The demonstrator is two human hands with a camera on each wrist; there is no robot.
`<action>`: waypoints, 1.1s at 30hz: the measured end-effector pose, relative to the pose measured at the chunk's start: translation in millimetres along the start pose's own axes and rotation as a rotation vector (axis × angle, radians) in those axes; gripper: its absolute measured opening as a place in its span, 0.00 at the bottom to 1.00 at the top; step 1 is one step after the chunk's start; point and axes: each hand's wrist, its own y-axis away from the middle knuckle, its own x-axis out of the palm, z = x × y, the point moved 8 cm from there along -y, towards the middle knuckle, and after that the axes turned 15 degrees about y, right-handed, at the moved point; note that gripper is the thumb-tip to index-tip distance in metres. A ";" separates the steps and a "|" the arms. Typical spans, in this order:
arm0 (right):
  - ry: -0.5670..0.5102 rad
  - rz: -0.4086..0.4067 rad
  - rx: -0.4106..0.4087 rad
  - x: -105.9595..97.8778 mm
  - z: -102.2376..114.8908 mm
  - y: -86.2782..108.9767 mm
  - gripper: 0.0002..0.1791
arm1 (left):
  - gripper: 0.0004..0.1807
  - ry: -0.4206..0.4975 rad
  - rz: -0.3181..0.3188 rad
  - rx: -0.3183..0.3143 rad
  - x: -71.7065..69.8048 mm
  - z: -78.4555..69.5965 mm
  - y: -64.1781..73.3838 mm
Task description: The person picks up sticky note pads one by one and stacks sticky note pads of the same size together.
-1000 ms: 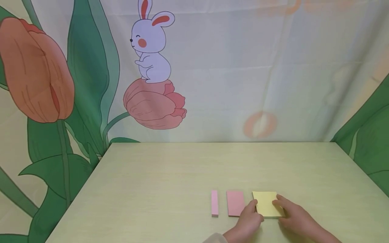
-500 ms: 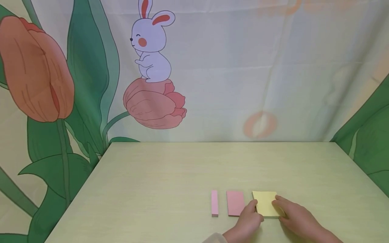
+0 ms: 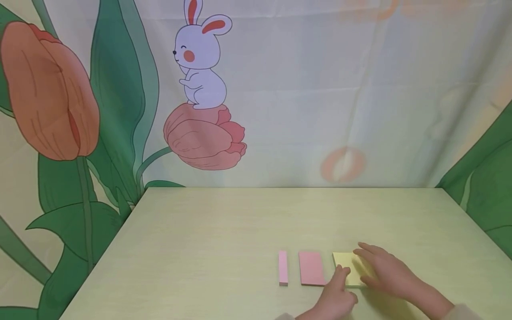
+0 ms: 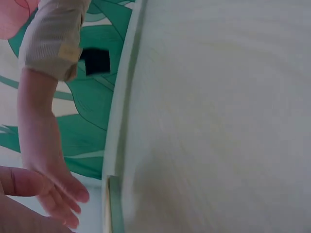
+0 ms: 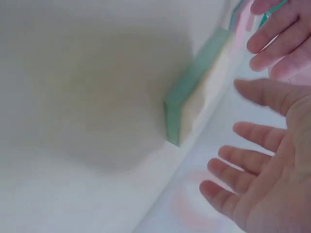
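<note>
A yellow square pad that looks like sticky notes (image 3: pixel 345 258) lies flat on the table between my hands. In the right wrist view the pad (image 5: pixel 197 82) shows thick green sides under a pale top. My left hand (image 3: pixel 335 297) is at its lower left, fingers overlapping that corner in the head view. Over the pad's right side is my right hand (image 3: pixel 390 272), its fingers spread and raised; the right wrist view shows this hand (image 5: pixel 267 160) apart from the pad, holding nothing. Left of the pad lie a pink rectangular pad (image 3: pixel 311 268) and a narrow pink strip-shaped pad (image 3: pixel 283 268).
The pale table (image 3: pixel 208 240) stretches away to a fabric backdrop (image 3: pixel 288 98) printed with a rabbit and tulips. The pads sit in a row near the table's front, with gaps between them.
Both hands have loosened from the yellow pad's edges. The right hand has risen over the pad with fingers spreading, and the left has shifted slightly right and down. The pads stay in place.
</note>
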 end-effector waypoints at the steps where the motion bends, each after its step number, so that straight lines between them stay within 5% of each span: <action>1: -0.022 0.005 -0.021 -1.4 1.1 -1.8 0.33 | 0.33 -0.009 0.010 -0.005 2.2 -0.8 2.1; 9: -0.096 0.163 -0.120 6.7 9.4 -10.9 0.53 | 0.31 -0.048 0.041 -0.049 6.7 -0.3 8.1; 19: -0.068 0.161 -0.172 17.7 4.9 -16.4 0.51 | 0.31 -0.043 0.006 -0.046 -0.6 3.5 4.6; 33: -0.146 0.180 -0.145 30.1 -3.2 -14.5 0.48 | 0.33 0.027 -0.038 -0.056 -7.8 6.7 1.0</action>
